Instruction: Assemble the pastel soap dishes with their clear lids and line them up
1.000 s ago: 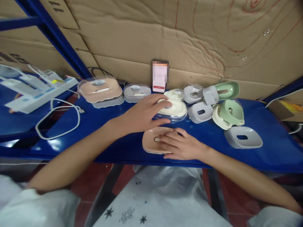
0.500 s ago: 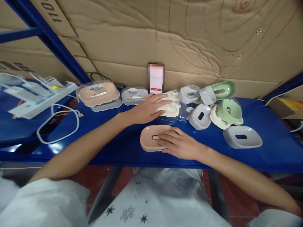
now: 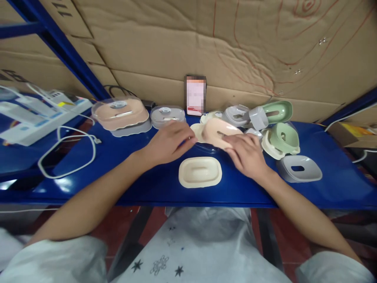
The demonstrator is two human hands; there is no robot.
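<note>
Two hands at frame centre: right hand point(image 3: 246, 156) fingers clamped on pink tray point(image 3: 218, 132), left hand point(image 3: 167, 142) curled closed at cream piece point(image 3: 198, 131); keep tray level.

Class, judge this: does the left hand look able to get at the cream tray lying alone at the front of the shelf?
Probably yes: the cream tray lies uncovered just below the left hand, nothing between them.

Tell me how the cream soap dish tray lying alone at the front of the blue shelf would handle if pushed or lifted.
The cream soap dish tray looks like moulded plastic, so probably stiff and light for its size. It lies flat and wide on the glossy blue shelf, so a push would likely slide it rather than tip it. Its smooth, rounded rim may be slippery in a pinch.
</note>
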